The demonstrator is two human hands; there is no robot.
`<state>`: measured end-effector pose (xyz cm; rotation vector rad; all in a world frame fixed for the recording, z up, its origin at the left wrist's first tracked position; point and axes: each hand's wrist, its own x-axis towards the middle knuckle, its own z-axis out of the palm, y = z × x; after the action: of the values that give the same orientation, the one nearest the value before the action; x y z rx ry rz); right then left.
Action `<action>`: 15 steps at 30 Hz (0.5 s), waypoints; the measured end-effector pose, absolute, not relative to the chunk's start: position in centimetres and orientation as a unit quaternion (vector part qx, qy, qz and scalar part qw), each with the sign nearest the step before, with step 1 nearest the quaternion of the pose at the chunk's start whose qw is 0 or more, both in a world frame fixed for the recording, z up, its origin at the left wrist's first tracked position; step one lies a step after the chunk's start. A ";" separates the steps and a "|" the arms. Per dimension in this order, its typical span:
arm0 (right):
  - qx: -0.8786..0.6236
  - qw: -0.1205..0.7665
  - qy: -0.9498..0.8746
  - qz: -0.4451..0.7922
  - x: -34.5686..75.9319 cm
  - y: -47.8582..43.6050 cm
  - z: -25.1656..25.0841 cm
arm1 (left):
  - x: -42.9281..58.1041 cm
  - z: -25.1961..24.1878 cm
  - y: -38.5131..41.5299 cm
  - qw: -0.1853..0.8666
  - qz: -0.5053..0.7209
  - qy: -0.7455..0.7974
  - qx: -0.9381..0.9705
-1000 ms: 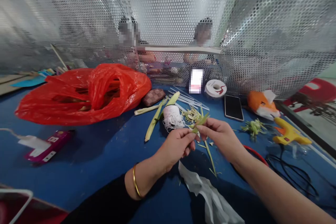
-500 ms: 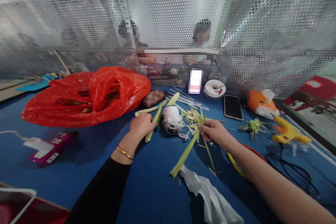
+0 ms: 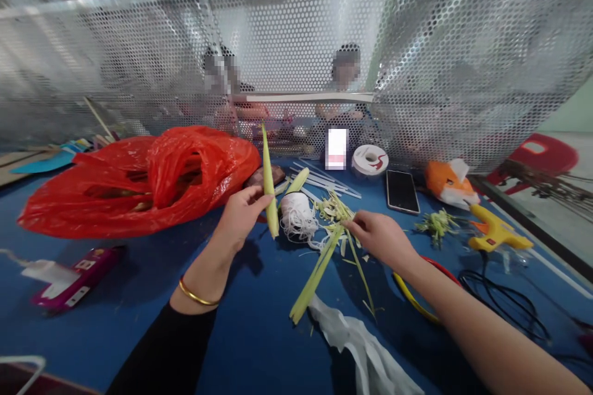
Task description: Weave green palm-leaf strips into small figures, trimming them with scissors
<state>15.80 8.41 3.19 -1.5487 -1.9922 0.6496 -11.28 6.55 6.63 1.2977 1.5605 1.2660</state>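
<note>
My left hand [image 3: 243, 216] pinches a long pale green leaf strip [image 3: 268, 166], which looks like corn husk, between thumb and fingers. It is raised nearly upright, with its thin tip at the top. My right hand [image 3: 376, 231] is closed, its fingertips at the upper end of a second leaf strip [image 3: 315, 278] that slants toward me on the table. Between my hands sits a ball of white string [image 3: 298, 216], partly unwound. Behind it rests a short leaf piece [image 3: 301, 179]. Thin green shreds [image 3: 334, 203] are heaped near my right fingertips.
A red plastic bag [image 3: 222, 154] is at left, behind a purple power strip [image 3: 88, 278]. Toward the right lie a ribbon spool [image 3: 369, 160], a phone [image 3: 402, 191], an orange tissue pack [image 3: 449, 182] and a yellow glue gun [image 3: 498, 231]. Crumpled white paper [image 3: 361, 345] lies in front.
My left hand has lifted its leaf strip off the table and turned it upright. The right hand stays at the end of its strip. The view has shifted slightly.
</note>
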 end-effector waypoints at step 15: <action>-0.442 0.342 -0.683 0.470 12.2 3.9 3.7 | -3.7 4.7 3.5 0.587 0.477 0.474 0.450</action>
<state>12.24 3.93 3.68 -1.1494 -1.7767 1.2215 -3.70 3.49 4.69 1.0477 1.1053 1.1120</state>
